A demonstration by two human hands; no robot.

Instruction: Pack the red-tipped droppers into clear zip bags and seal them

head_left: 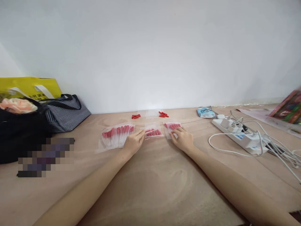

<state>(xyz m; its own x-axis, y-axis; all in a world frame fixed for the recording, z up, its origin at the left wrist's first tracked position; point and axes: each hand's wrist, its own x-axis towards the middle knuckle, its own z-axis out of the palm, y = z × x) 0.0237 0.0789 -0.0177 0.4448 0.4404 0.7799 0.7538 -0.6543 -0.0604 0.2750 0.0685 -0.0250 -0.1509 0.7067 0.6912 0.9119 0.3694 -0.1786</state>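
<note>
Small clear plastic bags with reddish stick-like pieces lie in a row on the table. My left hand (134, 142) is closed, its fingertips pinching the left edge of the middle bag (154, 133). My right hand (183, 139) is also closed, with thumb and fingers at the lower part of the right bag (172, 126), whose lower right is hidden. Left of my left hand, several filled bags (115, 136) lie fanned and overlapping. Beyond the hands are two small piles of red pieces, a left pile (135, 116) and a right pile (163, 114), with clear plastic (152, 113) between them.
A white power strip (240, 138) with tangled cables and a blue-and-white packet (205, 112) lie on the right. A striped bag (64, 114), a black bag (23, 135) and a yellow bag (50, 83) stand at left. The wall (150, 56) bounds the table's back.
</note>
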